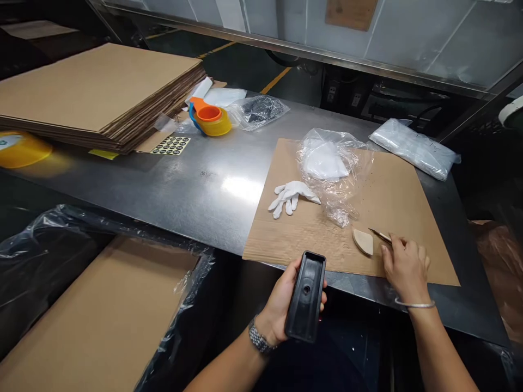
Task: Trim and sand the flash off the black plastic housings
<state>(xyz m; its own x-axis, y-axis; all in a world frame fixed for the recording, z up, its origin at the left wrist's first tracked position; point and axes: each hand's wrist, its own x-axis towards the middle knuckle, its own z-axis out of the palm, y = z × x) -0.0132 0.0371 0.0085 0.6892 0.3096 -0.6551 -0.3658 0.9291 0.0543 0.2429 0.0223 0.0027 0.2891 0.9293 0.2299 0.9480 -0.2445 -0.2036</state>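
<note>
My left hand [281, 299] is closed around a long black plastic tray-shaped part [307, 291], held tilted just off the table's front edge. Its hollow side faces me and has a small round hole in the middle. On the cardboard sheet, my right hand [406, 265] grips a thin tool with a dark pointed tip [379, 236]; the fingers cover its rear end, and its exact kind cannot be made out. Left of that tip lies a beige wedge-shaped pad [363, 242]. Farther back are a white glove [293, 197] and a clear plastic bag [327, 158] with white material inside.
The cardboard sheet [281, 239] covers the right part of the metal table [196, 196]. Stacked cardboard [102, 87], a tape dispenser [210, 117] and a sticker sheet [171, 145] stand left. A wrapped plastic bundle [414, 147] lies back right. Below left is a plastic-lined box [102, 310].
</note>
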